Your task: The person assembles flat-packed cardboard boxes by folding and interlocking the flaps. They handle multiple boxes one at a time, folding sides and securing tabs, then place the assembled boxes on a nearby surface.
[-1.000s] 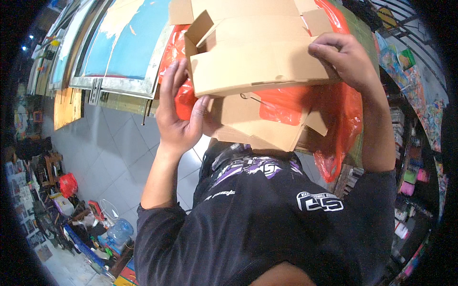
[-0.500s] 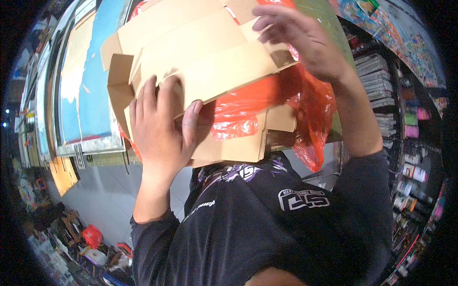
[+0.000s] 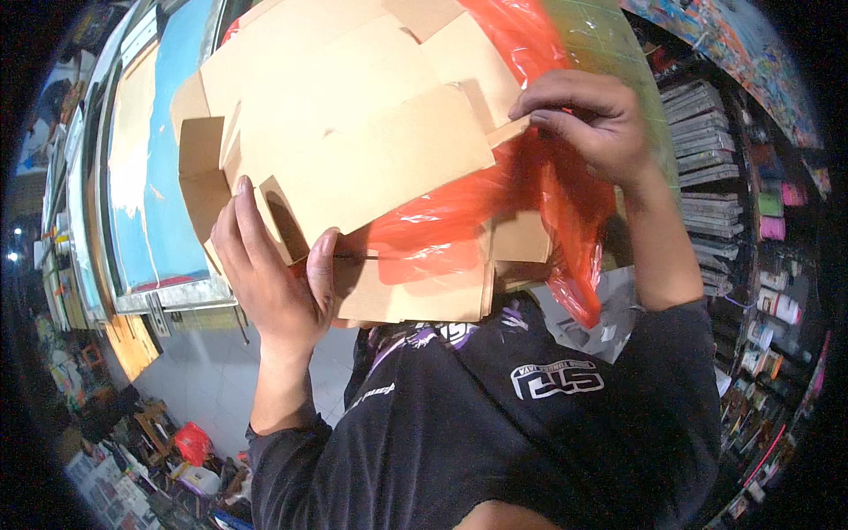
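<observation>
A partly folded brown cardboard box [image 3: 353, 168] lies before me, its side flaps raised at the left and right. My right hand [image 3: 587, 119] pinches a small flap at the box's right front corner between thumb and fingers. At the left front corner, my left hand [image 3: 274, 278] rests against a folded flap, thumb spread away from the fingers. Under the box is a red plastic bag [image 3: 442, 208], which hangs over the table edge at the right. More flat cardboard pieces [image 3: 415, 300] lie nearest my body, partly covered by the bag.
A framed blue panel [image 3: 177, 177] stands on the left of the green table [image 3: 609, 53]. Grey stacked slabs [image 3: 707, 150] fill a rack at the right, with bottles and tubs [image 3: 777, 305] below it. Assorted items and a red bundle [image 3: 193, 442] sit on the floor at lower left.
My right hand has come down onto the right corner flap and now pinches it. My left hand has slid down and left off the top panel to the left front corner.
</observation>
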{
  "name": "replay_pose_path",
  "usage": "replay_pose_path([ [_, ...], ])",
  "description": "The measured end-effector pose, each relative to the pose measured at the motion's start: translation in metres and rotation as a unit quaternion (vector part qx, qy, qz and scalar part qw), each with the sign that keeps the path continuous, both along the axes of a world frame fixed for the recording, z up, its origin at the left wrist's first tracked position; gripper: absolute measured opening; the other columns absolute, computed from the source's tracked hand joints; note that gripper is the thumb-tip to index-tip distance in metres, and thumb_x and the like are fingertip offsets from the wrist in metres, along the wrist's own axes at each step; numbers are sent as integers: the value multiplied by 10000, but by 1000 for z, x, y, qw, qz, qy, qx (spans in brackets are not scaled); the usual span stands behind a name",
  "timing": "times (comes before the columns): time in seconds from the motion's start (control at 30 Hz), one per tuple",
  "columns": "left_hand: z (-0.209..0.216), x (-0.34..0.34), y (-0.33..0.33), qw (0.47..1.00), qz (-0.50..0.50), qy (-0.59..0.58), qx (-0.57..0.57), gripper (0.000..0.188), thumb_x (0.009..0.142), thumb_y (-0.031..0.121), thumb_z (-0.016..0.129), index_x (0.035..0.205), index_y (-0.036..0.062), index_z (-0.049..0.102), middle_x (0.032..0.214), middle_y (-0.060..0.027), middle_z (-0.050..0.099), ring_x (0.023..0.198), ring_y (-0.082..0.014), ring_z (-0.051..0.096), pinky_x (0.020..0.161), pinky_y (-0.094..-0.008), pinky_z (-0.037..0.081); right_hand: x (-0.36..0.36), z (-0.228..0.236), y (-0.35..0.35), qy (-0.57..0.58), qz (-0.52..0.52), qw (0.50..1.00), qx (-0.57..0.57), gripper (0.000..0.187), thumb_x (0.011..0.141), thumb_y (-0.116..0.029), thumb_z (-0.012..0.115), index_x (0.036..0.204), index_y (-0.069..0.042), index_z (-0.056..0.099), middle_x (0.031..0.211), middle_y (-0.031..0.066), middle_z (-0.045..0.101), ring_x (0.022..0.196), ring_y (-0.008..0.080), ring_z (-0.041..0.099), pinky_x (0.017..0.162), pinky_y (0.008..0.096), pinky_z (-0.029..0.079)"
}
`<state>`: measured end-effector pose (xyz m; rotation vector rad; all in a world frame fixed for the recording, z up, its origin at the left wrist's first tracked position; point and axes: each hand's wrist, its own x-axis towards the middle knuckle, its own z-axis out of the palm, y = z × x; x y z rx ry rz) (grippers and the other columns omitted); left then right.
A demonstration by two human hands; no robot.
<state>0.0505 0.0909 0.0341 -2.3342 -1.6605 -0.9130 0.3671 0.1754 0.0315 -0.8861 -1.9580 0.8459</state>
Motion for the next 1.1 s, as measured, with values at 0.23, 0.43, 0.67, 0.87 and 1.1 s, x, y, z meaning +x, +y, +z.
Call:
replay_pose_path([
  [0.23,-21,-3,-9,997,-19,56,40,766,809,520,608,1253,-74,416,1135,-242,482,1031,-373,480,922,-518,324,-18,21,-3,-118,13,987,107,119,734,53,647,848,20,647,801,116,629,720,204,625,621,273,488],
  [0.43,-24,-9,-23,994,-12,87,68,755,737,520,697,1203,-30,471,1103,-183,499,1026,-332,491,966,-498,283,-46,46,-15,-190,6,978,84,172,652,29,703,811,-8,651,735,117,614,633,232,620,557,281,481],
  [0.67,-19,-20,-27,982,-37,163,82,866,705,533,729,1260,-20,361,1171,-184,456,1143,-346,437,1045,-556,240,-65,51,-17,-245,-24,969,21,188,630,15,715,799,-34,648,675,97,596,594,215,615,521,291,481],
  [0.87,-6,-28,-30,980,-40,192,18,975,697,562,720,1335,-43,297,1293,-230,395,1199,-401,417,1045,-556,263,-67,56,0,-226,71,971,-42,168,619,32,704,770,-15,646,671,95,592,596,206,620,517,284,482],
  [1.1,-4,-67,-39,935,143,-317,74,510,904,188,489,1326,-67,356,1275,-205,485,1151,-301,498,1023,-410,362,-72,57,-7,-219,16,973,-68,104,638,59,683,724,8,651,668,102,585,598,202,599,518,287,449],
])
